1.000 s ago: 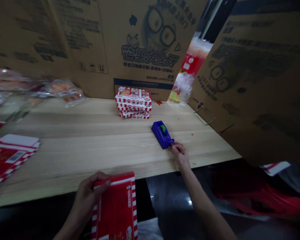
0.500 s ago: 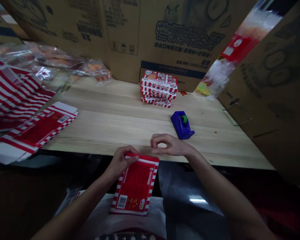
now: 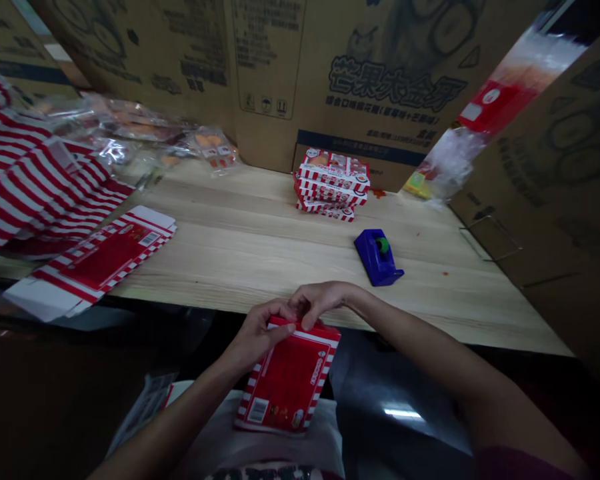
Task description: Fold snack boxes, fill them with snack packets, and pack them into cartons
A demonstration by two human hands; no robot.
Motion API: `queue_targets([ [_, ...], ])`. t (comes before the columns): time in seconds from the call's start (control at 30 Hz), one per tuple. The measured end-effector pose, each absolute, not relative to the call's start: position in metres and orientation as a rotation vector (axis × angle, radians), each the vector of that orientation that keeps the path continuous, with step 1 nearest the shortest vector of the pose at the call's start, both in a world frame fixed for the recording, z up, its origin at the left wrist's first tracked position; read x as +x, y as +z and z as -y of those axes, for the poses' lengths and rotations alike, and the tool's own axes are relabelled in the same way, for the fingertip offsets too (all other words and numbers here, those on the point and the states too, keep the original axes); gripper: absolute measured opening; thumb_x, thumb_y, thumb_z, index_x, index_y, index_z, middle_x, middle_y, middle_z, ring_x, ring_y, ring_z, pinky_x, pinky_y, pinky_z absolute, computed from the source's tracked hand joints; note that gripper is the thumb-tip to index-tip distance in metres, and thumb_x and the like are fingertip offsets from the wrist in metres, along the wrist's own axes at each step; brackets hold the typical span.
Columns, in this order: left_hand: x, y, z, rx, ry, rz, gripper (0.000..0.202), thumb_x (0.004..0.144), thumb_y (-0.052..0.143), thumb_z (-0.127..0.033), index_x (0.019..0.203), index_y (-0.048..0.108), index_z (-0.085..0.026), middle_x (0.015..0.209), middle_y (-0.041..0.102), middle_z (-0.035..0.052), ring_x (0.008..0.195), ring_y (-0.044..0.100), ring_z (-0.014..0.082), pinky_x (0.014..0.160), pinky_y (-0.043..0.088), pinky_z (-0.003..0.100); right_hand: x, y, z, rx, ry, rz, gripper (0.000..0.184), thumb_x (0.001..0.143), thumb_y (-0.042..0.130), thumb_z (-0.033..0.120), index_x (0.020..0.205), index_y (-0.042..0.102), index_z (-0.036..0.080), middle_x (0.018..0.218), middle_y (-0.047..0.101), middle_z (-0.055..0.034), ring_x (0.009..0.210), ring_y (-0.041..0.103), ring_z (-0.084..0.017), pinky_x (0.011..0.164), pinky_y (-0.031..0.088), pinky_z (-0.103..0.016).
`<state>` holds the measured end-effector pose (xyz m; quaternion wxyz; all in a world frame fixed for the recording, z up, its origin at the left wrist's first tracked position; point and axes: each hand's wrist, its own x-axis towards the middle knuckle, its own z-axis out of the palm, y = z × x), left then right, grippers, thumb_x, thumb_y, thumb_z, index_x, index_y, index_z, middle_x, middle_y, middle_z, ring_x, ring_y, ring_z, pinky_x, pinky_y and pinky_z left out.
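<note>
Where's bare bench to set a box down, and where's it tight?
Bare wood runs across the wooden table between the flat striped box blanks and the blue tape dispenser, in front of the box stack. Another patch lies right of the dispenser, by the cardboard carton. Tight at far left: a striped pile against plastic packets.

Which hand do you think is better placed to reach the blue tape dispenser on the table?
Probably the right. Both hands are at the top edge of the red striped carton, but the right hand lies on the dispenser's side, closer to the blue tape dispenser than the left hand.
</note>
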<state>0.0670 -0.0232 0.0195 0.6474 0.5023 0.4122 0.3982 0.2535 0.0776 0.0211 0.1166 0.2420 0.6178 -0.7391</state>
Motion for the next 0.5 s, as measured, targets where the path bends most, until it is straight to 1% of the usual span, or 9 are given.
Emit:
queue_targets([
  [0.1, 0.066, 0.015, 0.024, 1.14, 0.907, -0.919, 0.016, 0.074, 0.071, -0.032, 0.078, 0.069, -0.016, 0.084, 0.067, 0.0038, 0.083, 0.061, 0.0189, 0.078, 0.046, 0.03, 0.257, -0.002, -0.062, 0.751, -2.58, -1.444, 0.052, 0.049, 0.086, 0.047, 0.083, 0.066, 0.013, 0.064, 0.064, 0.0052, 0.049, 0.052, -0.007, 0.048, 0.039, -0.018],
  [0.17, 0.063, 0.014, 0.025, 1.109, 0.894, -0.911, 0.017, 0.075, 0.071, -0.032, 0.083, 0.07, -0.017, 0.086, 0.067, 0.0039, 0.082, 0.061, 0.0186, 0.076, 0.047, 0.029, 0.259, -0.007, -0.058, 0.857, -2.705, -1.358, 0.045, 0.052, 0.086, 0.044, 0.079, 0.066, 0.014, 0.06, 0.062, 0.0062, 0.045, 0.051, -0.005, 0.046, 0.038, -0.016],
  [0.23, 0.054, 0.023, 0.024, 1.055, 0.89, -0.933, 0.02, 0.074, 0.072, -0.033, 0.087, 0.071, -0.018, 0.087, 0.068, 0.0038, 0.08, 0.062, 0.0188, 0.072, 0.048, 0.029, 0.266, 0.0, -0.061, 0.989, -2.71, -1.438, 0.037, 0.057, 0.084, 0.039, 0.074, 0.065, 0.014, 0.059, 0.062, 0.0054, 0.045, 0.052, -0.005, 0.046, 0.038, -0.016],
  [0.3, 0.04, 0.045, 0.021, 1.056, 0.927, -1.02, 0.021, 0.072, 0.073, -0.033, 0.088, 0.072, -0.019, 0.087, 0.069, 0.004, 0.078, 0.063, 0.0199, 0.07, 0.05, 0.029, 0.277, 0.017, -0.071, 1.179, -2.707, -1.631, 0.032, 0.062, 0.083, 0.038, 0.073, 0.065, 0.013, 0.061, 0.064, 0.0024, 0.049, 0.055, -0.007, 0.05, 0.042, -0.017],
  [0.4, 0.016, 0.098, 0.016, 1.21, 1.118, -1.243, 0.024, 0.068, 0.077, -0.033, 0.089, 0.074, -0.022, 0.091, 0.071, 0.0047, 0.083, 0.065, 0.0244, 0.071, 0.053, 0.031, 0.295, 0.046, -0.083, 1.549, -2.837, -1.897, 0.032, 0.067, 0.08, 0.042, 0.071, 0.063, 0.015, 0.066, 0.065, -0.0005, 0.055, 0.058, -0.01, 0.055, 0.046, -0.021],
  [0.43, 0.011, 0.115, 0.015, 1.269, 1.24, -1.321, 0.027, 0.065, 0.078, -0.034, 0.09, 0.075, -0.023, 0.095, 0.071, 0.0043, 0.087, 0.065, 0.0268, 0.073, 0.054, 0.032, 0.299, 0.054, -0.083, 1.642, -2.892, -1.939, 0.033, 0.068, 0.079, 0.043, 0.069, 0.062, 0.015, 0.065, 0.064, -0.0005, 0.054, 0.056, -0.01, 0.054, 0.045, -0.021],
  [0.5, 0.01, 0.138, 0.014, 1.378, 1.454, -1.43, 0.029, 0.062, 0.08, -0.034, 0.09, 0.075, -0.025, 0.1, 0.07, 0.0035, 0.098, 0.063, 0.031, 0.083, 0.054, 0.036, 0.301, 0.06, -0.077, 1.706, -2.984, -1.923, 0.036, 0.069, 0.078, 0.048, 0.069, 0.061, 0.016, 0.064, 0.064, -0.0018, 0.052, 0.057, -0.011, 0.054, 0.046, -0.023],
])
